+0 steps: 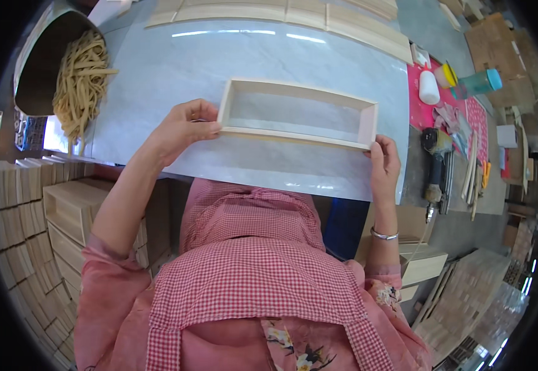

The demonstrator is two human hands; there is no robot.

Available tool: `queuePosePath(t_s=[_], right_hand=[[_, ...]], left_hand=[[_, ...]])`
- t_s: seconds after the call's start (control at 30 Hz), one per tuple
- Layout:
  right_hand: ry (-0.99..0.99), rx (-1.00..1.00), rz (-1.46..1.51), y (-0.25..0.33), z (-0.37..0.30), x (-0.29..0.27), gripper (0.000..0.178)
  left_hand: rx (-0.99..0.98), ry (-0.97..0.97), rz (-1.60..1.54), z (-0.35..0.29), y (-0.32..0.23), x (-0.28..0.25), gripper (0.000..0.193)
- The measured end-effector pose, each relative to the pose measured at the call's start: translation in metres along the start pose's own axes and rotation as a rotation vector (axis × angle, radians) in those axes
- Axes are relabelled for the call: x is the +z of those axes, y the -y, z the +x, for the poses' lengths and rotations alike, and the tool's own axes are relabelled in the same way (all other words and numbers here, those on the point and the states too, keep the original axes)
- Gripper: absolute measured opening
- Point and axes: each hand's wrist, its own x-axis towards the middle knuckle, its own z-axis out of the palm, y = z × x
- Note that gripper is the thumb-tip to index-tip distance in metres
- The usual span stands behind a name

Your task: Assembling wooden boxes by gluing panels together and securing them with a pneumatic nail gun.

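Observation:
Between my two hands is a long, shallow rectangular frame [300, 139] of pale wood, with the tabletop showing through its middle. My left hand [188, 128] pinches the frame's near left corner between thumb and fingers. At the near right corner, my right hand [384, 159] grips the wood the same way, its thumb on the near side. The frame is at or just over the glossy white marbled tabletop [151, 68]; whether it touches the top I cannot tell.
Rubber bands or strips [83, 83] spill from a bin at the left. Wooden boards [362, 34] lie along the far edge. To the right are a white bottle [428, 88], a teal bottle [480, 83] and a power tool [435, 167]. Stacked wooden pieces [18, 210] stand lower left.

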Motion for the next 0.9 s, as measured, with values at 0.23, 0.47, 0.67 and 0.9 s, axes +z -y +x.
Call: queuePosePath(t_s=[0.23,0.47,0.67,0.9], right_hand=[[0.033,0.012,-0.043,0.004,0.002,-0.007,0.026],[-0.053,-0.003,0.057,0.003,-0.003,0.000,0.026],[-0.086,-0.193,0.037,0.024,-0.005,0.006,0.031],[0.017,-0.159,-0.416,0.078,0.028,0.000,0.034]], left_hand=[[0.039,-0.077,0.067,-0.008,-0.009,0.017,0.020],[0.292,-0.216,0.132,-0.019,0.018,0.035,0.027],[0.353,-0.362,0.192,-0.025,0.015,0.034,0.034],[0.190,-0.235,0.158,-0.034,-0.029,0.009,0.039]])
